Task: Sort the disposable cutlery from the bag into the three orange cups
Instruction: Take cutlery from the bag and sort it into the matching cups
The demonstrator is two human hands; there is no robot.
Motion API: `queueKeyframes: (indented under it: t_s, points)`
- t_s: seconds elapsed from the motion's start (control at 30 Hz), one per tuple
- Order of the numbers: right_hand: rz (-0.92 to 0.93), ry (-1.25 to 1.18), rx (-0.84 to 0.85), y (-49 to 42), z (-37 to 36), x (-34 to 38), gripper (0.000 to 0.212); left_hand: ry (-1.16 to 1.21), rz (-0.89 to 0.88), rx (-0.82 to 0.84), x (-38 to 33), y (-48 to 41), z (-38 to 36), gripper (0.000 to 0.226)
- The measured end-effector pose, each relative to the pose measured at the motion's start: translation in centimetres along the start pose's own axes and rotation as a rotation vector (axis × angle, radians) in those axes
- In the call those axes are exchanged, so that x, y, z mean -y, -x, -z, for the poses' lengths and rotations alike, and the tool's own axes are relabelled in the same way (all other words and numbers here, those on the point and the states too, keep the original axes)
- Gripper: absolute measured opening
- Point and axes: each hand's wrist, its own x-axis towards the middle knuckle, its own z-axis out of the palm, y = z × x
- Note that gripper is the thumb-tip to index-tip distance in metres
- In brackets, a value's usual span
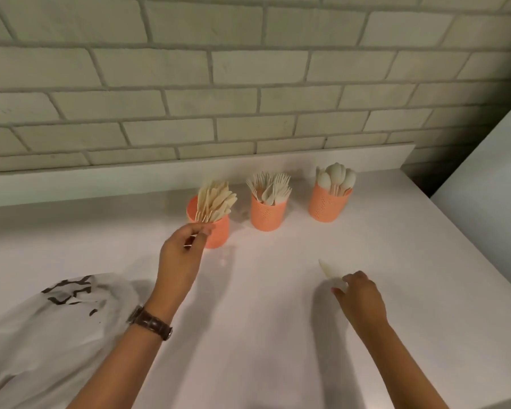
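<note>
Three orange cups stand in a row on the white counter. The left cup [219,234] is full of cream knives [216,202], the middle cup [267,215] holds forks [269,185], and the right cup [326,206] holds spoons [335,177]. My left hand [182,255] is just in front of the left cup and pinches the handle ends of a bunch of knives that fan out over the cup's rim. My right hand [359,293] pinches one cream cutlery piece [328,271] low over the counter; its type is unclear. The white plastic bag [48,335] lies at the lower left.
A brick wall [248,84] with a low white ledge [101,184] runs behind the cups. A white panel [490,178] rises at the right side of the counter [263,335]. A brown watch is on my left wrist.
</note>
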Motion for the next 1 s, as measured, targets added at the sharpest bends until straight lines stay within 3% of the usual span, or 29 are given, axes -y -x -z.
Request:
queueKeyframes:
  t_s: [0.1, 0.2, 0.33, 0.53, 0.7, 0.8, 1.0]
  points:
    - [-0.012, -0.01, -0.011, -0.6, -0.4, -0.9, 0.024, 0.026, 0.06, 0.106, 0.6, 3.3, -1.4, 0.03]
    - [0.038, 0.093, -0.011, -1.2, -0.3, -0.7, 0.038, 0.047, 0.105, 0.156, 1.3, 5.6, -2.0, 0.032]
    - [0.123, 0.064, 0.126, -0.8, 0.1, 1.0, 0.013, 0.099, 0.159, 0.129, 1.8, 7.8, -1.2, 0.028]
    - [0.346, -0.719, 0.05, 1.4, 6.8, 10.6, 0.015, 0.146, 0.196, -0.087, 1.7, 8.7, 3.2, 0.027]
    - [0.576, -1.054, -0.138, 0.0, 11.6, 19.8, 0.025, 0.173, 0.207, -0.258, 1.1, 10.0, 6.3, 0.025]
    - [0.656, -1.044, -0.228, -0.8, 11.8, 23.8, 0.026, 0.186, 0.215, -0.329, 0.7, 11.0, 7.6, 0.023]
    - [0.697, -0.896, -0.178, -2.4, 8.8, 26.9, 0.008, 0.178, 0.231, -0.445, 0.0, 12.9, 9.1, 0.021]
